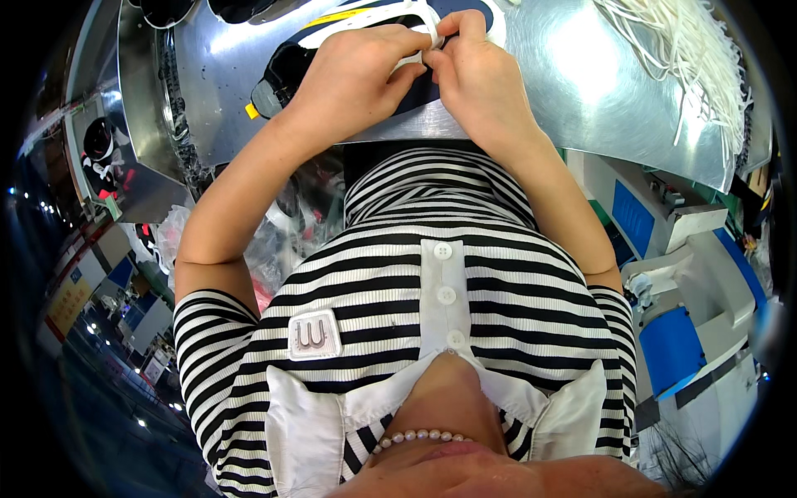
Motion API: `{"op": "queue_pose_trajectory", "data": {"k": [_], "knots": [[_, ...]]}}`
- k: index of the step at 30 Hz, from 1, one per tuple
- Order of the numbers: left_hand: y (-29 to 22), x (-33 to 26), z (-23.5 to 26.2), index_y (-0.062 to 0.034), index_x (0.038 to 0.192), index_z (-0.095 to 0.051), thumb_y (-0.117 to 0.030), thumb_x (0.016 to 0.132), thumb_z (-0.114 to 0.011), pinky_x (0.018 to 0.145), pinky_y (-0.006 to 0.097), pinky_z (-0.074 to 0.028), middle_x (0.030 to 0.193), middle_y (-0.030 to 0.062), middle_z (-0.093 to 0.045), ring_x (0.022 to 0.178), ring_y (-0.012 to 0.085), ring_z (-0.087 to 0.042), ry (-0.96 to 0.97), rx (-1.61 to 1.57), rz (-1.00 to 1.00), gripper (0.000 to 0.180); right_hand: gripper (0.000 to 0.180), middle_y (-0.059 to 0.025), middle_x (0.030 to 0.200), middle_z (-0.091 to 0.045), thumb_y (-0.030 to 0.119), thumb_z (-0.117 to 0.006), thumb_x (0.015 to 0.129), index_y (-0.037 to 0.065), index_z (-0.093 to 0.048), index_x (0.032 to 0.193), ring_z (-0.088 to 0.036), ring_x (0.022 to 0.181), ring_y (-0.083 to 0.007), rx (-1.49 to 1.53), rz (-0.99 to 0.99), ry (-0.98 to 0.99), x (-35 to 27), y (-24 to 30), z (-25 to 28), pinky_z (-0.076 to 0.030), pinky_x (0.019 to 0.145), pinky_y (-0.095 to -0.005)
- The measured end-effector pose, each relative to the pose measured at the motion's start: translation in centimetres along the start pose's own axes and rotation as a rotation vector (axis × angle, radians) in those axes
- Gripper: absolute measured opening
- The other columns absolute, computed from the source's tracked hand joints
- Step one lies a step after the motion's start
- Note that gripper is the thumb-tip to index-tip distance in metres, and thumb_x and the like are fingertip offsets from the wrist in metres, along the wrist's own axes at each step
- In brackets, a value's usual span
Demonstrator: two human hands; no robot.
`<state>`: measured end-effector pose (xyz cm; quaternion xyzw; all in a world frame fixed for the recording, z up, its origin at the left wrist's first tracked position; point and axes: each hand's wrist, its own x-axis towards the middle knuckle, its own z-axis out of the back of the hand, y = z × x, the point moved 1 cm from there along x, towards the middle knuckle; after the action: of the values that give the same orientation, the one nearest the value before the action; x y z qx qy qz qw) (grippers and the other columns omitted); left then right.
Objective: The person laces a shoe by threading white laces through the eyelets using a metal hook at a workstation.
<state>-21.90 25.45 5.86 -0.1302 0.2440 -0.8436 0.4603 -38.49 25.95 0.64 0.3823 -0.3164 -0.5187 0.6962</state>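
A dark shoe (pixel 286 73) with white parts and a yellow tab at its heel lies on the metal table, its toe pointing away to the right. Over it, a white shoelace (pixel 433 25) runs between my two hands. My left hand (pixel 357 79) is closed, thumb and fingers pinching the lace above the shoe's opening. Close beside it, my right hand (pixel 481 83) pinches the lace too, thumb and forefinger together. Both hands cover much of the shoe's middle, so the eyelets are mostly hidden.
A thick bundle of white shoelaces (pixel 685 54) hangs over the right side of the metal table (pixel 573 108). Parts of other dark shoes (pixel 237 7) show at the far left. Clear plastic bags (pixel 286 224) lie below the table edge, left of my body.
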Motion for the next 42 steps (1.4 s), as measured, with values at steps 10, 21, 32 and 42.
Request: {"op": "queue_pose_trajectory", "data": {"k": [10, 21, 32, 42], "knots": [[-3.1, -4.6, 3.7, -0.0026, 0.105, -0.070, -0.002, 0.076, -0.072, 0.070, 0.031, -0.055, 0.087, 0.0063, -0.071, 0.082, 0.0236, -0.070, -0.364, 0.173, -0.490, 0.029, 0.016, -0.0060, 0.094, -0.069, 0.023, -0.059, 0.099, 0.008, -0.059, 0.104, -0.062, 0.073, -0.0121, 0.752, -0.420, -0.036, -5.3, -4.0, 6.8, -0.043, 0.059, -0.0236], [3.3, -1.5, 1.8, -0.0042, 0.119, -0.067, -0.039, 0.100, -0.055, 0.095, 0.037, -0.048, 0.117, 0.0183, -0.067, 0.109, 0.0297, -0.064, 0.072, -0.545, 0.238, 0.042, 0.041, -0.0006, 0.095, -0.050, 0.010, -0.082, 0.078, 0.006, -0.050, 0.105, -0.047, 0.086, -0.0085, 0.562, -0.152, -0.045, 2.3, -0.8, 5.1, -0.041, 0.077, -0.0218], [4.7, 0.4, 0.0, -0.0010, 0.088, -0.072, -0.014, 0.083, -0.069, 0.068, 0.029, -0.050, 0.081, 0.0057, -0.070, 0.076, 0.0145, -0.065, 0.033, -0.775, 0.570, 0.014, 0.023, -0.0013, 0.088, -0.058, 0.011, -0.073, 0.089, 0.008, -0.053, 0.101, -0.055, 0.074, -0.0079, 0.702, -0.345, -0.109, 2.1, -0.1, 3.0, -0.046, 0.069, -0.0217], [5.1, 1.5, 1.0, -0.0045, 0.088, -0.076, -0.010, 0.079, -0.071, 0.076, 0.034, -0.052, 0.085, 0.0108, -0.073, 0.079, 0.0243, -0.068, -0.006, -0.305, 0.322, 0.012, 0.020, -0.0005, 0.083, -0.060, 0.016, -0.071, 0.092, 0.008, -0.053, 0.098, -0.056, 0.071, -0.0068, 0.699, -0.436, -0.059, 2.2, -2.0, 3.6, -0.046, 0.064, -0.0197]]}}
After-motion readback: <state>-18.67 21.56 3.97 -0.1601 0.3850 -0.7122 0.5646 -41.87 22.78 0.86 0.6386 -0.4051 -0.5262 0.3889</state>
